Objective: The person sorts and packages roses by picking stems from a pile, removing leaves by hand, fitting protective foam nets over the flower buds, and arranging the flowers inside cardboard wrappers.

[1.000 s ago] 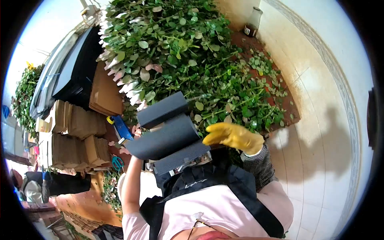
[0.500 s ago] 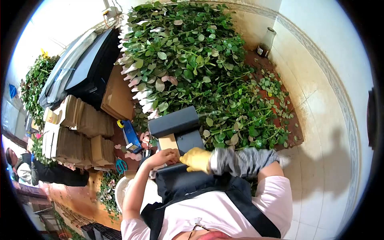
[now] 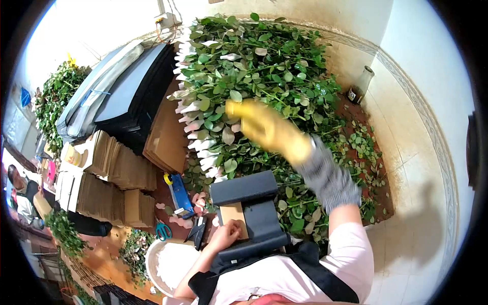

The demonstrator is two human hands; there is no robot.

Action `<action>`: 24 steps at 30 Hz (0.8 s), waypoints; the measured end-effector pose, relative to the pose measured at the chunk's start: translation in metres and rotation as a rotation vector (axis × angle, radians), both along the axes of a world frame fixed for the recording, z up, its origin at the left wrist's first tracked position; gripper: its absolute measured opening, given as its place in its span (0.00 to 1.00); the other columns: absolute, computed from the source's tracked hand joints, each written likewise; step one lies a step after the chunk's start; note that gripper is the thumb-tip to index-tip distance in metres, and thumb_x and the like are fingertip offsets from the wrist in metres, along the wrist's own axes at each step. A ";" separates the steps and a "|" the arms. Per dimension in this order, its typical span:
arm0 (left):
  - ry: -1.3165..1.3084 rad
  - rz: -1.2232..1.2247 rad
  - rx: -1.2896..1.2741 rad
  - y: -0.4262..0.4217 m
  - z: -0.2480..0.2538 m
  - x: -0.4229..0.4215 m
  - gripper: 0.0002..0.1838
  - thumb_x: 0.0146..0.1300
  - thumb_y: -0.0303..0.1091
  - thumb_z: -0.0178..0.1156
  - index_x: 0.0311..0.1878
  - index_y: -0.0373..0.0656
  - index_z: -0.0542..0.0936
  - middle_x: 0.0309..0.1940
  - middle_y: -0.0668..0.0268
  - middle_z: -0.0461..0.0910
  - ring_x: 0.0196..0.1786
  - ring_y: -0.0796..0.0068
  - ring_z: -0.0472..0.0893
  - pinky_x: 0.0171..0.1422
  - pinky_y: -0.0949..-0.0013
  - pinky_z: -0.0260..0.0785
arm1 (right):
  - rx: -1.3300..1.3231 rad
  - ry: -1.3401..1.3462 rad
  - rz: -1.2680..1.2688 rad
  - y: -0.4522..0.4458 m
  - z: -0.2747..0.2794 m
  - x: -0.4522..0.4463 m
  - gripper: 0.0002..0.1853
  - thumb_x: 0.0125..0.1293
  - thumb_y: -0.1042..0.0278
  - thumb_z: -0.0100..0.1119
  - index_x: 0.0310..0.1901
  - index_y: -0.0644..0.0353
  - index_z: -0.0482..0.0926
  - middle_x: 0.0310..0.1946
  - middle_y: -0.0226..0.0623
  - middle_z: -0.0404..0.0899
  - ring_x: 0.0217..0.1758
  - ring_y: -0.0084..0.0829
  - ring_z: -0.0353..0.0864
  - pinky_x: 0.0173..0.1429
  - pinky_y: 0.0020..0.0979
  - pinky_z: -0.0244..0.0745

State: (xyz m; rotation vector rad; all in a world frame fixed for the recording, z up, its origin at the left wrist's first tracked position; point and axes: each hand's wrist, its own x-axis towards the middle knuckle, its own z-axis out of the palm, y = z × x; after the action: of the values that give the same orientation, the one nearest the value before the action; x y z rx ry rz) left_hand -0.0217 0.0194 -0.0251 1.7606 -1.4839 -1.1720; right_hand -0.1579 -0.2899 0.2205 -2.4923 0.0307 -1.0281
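My left hand (image 3: 227, 235) is bare, its fingers curled and pressed on the lower part of a tan cardboard strip (image 3: 233, 211). The strip lies on a dark sheet (image 3: 262, 218) whose far end forms a thick dark roll or padded block (image 3: 244, 188). My right hand (image 3: 269, 129), in a yellow glove with a grey striped sleeve, is stretched out over the pile of leafy stems (image 3: 274, 71). Motion blurs it, but its fingers look extended, with nothing visible in them. White-wrapped flower heads (image 3: 195, 127) line the pile's left side.
Left of the sheet are a blue tape dispenser (image 3: 180, 195), teal scissors (image 3: 163, 231) and a white bucket (image 3: 168, 267). Stacks of cardboard (image 3: 101, 193) and dark sheets (image 3: 127, 91) stand farther left. Another person (image 3: 25, 195) is at far left. A glass bottle (image 3: 361, 84) stands by the wall.
My right hand has left the cardboard strip and swung up over the stem pile. My left hand stays at the strip. The view has shifted, and the other person now holds a leafy bunch.
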 end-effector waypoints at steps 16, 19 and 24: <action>0.069 -0.027 0.037 -0.002 0.013 0.001 0.12 0.71 0.34 0.60 0.51 0.36 0.76 0.34 0.56 0.86 0.38 0.64 0.89 0.44 0.65 0.79 | -0.562 0.497 -0.968 -0.056 -0.025 0.006 0.19 0.62 0.80 0.57 0.52 0.48 0.84 0.27 0.32 0.80 0.34 0.32 0.81 0.44 0.37 0.77; 0.039 -0.034 0.009 -0.002 0.018 -0.002 0.12 0.70 0.33 0.60 0.51 0.36 0.76 0.33 0.56 0.86 0.37 0.65 0.89 0.42 0.65 0.79 | -0.453 0.480 -1.027 -0.073 -0.062 -0.084 0.21 0.61 0.84 0.56 0.51 0.50 0.86 0.34 0.37 0.85 0.36 0.34 0.82 0.44 0.39 0.79; 0.085 -0.038 0.063 -0.008 0.010 0.001 0.12 0.70 0.32 0.60 0.50 0.35 0.75 0.30 0.57 0.86 0.35 0.69 0.89 0.41 0.68 0.78 | 0.266 0.291 -0.891 -0.013 -0.039 -0.121 0.30 0.56 0.91 0.55 0.59 0.55 0.82 0.42 0.45 0.85 0.40 0.34 0.83 0.47 0.29 0.78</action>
State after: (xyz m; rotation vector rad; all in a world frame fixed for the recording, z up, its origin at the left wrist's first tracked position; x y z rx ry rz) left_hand -0.0205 0.0118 -0.0148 1.7087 -1.4508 -1.3097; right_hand -0.2787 -0.3033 0.1814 -2.3443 1.3630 -0.8494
